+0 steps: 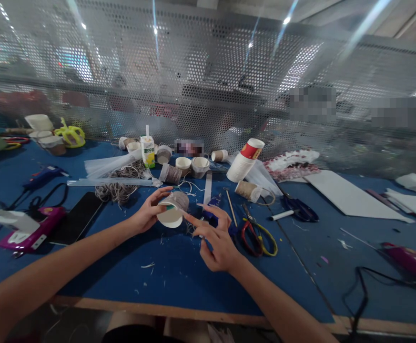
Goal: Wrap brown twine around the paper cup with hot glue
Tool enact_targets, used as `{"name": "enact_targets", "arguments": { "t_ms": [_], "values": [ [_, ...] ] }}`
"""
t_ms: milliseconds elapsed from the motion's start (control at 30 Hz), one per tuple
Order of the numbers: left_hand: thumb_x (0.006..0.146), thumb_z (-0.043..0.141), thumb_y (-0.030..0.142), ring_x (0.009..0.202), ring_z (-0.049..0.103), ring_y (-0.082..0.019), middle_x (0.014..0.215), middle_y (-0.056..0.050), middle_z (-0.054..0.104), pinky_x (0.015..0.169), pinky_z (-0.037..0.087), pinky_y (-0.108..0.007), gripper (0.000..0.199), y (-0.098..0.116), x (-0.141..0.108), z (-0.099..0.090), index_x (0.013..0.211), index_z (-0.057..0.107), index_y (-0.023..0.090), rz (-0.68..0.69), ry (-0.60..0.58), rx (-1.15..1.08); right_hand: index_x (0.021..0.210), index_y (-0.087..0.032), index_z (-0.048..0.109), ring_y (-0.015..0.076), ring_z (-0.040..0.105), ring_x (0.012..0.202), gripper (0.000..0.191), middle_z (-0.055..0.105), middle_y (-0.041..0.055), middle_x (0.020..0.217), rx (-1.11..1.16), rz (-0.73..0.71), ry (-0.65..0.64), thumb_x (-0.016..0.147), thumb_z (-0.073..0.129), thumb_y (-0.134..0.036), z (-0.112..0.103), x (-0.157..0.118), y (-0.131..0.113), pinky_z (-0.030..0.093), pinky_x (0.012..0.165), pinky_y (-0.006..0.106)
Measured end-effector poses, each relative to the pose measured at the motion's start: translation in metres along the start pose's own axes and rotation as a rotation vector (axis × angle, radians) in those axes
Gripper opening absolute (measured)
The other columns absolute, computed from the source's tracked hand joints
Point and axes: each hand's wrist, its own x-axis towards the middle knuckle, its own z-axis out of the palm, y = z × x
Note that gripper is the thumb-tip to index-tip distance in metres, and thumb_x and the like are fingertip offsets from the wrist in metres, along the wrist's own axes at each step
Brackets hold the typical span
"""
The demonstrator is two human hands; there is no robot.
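Observation:
Near the middle of the blue table, my left hand grips a paper cup by its rim, thumb at the opening. The cup is tilted with its white mouth toward me, and its outside has a greyish wrap. My right hand is just to the right, fingers spread, the index fingertip at the cup's rim. Behind the right hand lies a blue tool, partly hidden. Scissors with red and yellow handles rest to the right of that hand.
Behind the hands are wrapped cups, a twine heap, a drink carton and a leaning cup stack. A glue gun, black phone and magenta power strip lie left. Dark scissors and white board lie right.

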Motion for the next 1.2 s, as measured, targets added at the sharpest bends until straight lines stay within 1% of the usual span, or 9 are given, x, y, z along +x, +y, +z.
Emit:
{"name": "enact_targets", "arguments": {
  "t_ms": [267, 567, 667, 800, 867, 933, 1000, 1067, 1200],
  "values": [
    [0.058, 0.077, 0.026, 0.080, 0.065, -0.019, 0.101, -0.004, 0.066, 0.069, 0.052, -0.027, 0.064, -0.001, 0.002, -0.003, 0.119, 0.058, 0.024, -0.049, 0.042, -0.098, 0.078, -0.024, 0.051, 0.0307, 0.042, 0.129, 0.025, 0.069, 0.0009, 0.117, 0.066, 0.026, -0.022, 0.061, 0.046, -0.007, 0.001, -0.003, 0.004, 0.029, 0.102, 0.057],
    [0.057, 0.077, 0.026, 0.079, 0.067, -0.018, 0.102, -0.003, 0.069, 0.066, 0.054, -0.026, 0.065, 0.001, 0.004, -0.003, 0.118, 0.058, 0.022, -0.079, 0.112, -0.138, 0.077, -0.025, 0.054, 0.0274, 0.052, 0.125, 0.026, 0.074, 0.0002, 0.086, 0.143, -0.008, -0.040, 0.066, 0.045, -0.003, 0.001, -0.002, 0.007, 0.026, 0.105, 0.058],
    [0.058, 0.075, 0.026, 0.086, 0.066, -0.019, 0.109, -0.004, 0.067, 0.070, 0.056, -0.028, 0.060, 0.002, 0.005, -0.005, 0.116, 0.059, 0.022, -0.078, 0.158, -0.171, 0.074, -0.025, 0.050, 0.0262, 0.061, 0.112, 0.023, 0.072, -0.0004, 0.079, 0.180, -0.050, -0.035, 0.067, 0.045, -0.003, 0.001, -0.001, 0.008, 0.032, 0.103, 0.057],
    [0.054, 0.080, 0.022, 0.089, 0.065, -0.018, 0.109, -0.001, 0.065, 0.070, 0.055, -0.024, 0.071, 0.002, 0.004, -0.003, 0.120, 0.056, 0.026, -0.031, 0.138, -0.121, 0.087, -0.025, 0.048, 0.0222, 0.066, 0.093, 0.025, 0.069, 0.0054, 0.097, 0.251, 0.053, 0.121, 0.073, 0.047, -0.004, 0.003, -0.003, 0.008, 0.047, 0.089, 0.047],
    [0.049, 0.084, 0.021, 0.092, 0.064, -0.019, 0.112, -0.002, 0.063, 0.073, 0.054, -0.024, 0.078, 0.002, 0.001, 0.000, 0.121, 0.055, 0.027, -0.006, 0.093, -0.091, 0.108, -0.024, 0.045, 0.0251, 0.061, 0.107, 0.033, 0.061, 0.0126, 0.117, 0.304, 0.173, 0.220, 0.078, 0.051, -0.010, 0.007, -0.004, 0.009, 0.049, 0.090, 0.047],
    [0.045, 0.088, 0.023, 0.099, 0.063, -0.023, 0.122, -0.005, 0.059, 0.079, 0.054, -0.028, 0.083, 0.001, -0.001, 0.004, 0.120, 0.055, 0.027, 0.031, 0.020, -0.046, 0.126, -0.023, 0.034, 0.0300, 0.046, 0.128, 0.051, 0.042, 0.0182, 0.139, 0.375, 0.263, 0.248, 0.082, 0.058, -0.023, 0.011, -0.004, 0.011, 0.043, 0.100, 0.052],
    [0.042, 0.091, 0.026, 0.105, 0.060, -0.026, 0.128, -0.008, 0.054, 0.085, 0.053, -0.032, 0.084, -0.001, -0.003, 0.006, 0.119, 0.055, 0.025, 0.060, -0.073, 0.011, 0.138, -0.023, 0.022, 0.0334, 0.029, 0.140, 0.073, 0.023, 0.0188, 0.151, 0.440, 0.316, 0.173, 0.080, 0.065, -0.038, 0.015, -0.004, 0.012, 0.033, 0.109, 0.056],
    [0.042, 0.092, 0.027, 0.108, 0.059, -0.028, 0.128, -0.009, 0.053, 0.089, 0.051, -0.035, 0.086, -0.004, -0.005, 0.007, 0.118, 0.054, 0.024, 0.077, -0.160, 0.050, 0.144, -0.024, 0.016, 0.0341, 0.021, 0.143, 0.089, 0.018, 0.0172, 0.153, 0.470, 0.355, 0.053, 0.076, 0.069, -0.048, 0.017, -0.004, 0.013, 0.028, 0.113, 0.055],
    [0.043, 0.093, 0.028, 0.112, 0.057, -0.027, 0.129, -0.008, 0.050, 0.092, 0.050, -0.038, 0.089, -0.007, -0.006, 0.007, 0.120, 0.048, 0.027, 0.116, -0.306, 0.081, 0.145, -0.026, 0.025, 0.0317, 0.028, 0.140, 0.079, 0.030, 0.0140, 0.146, 0.430, 0.386, -0.017, 0.080, 0.068, -0.042, 0.020, -0.006, 0.015, 0.030, 0.114, 0.052]
  ]
}}
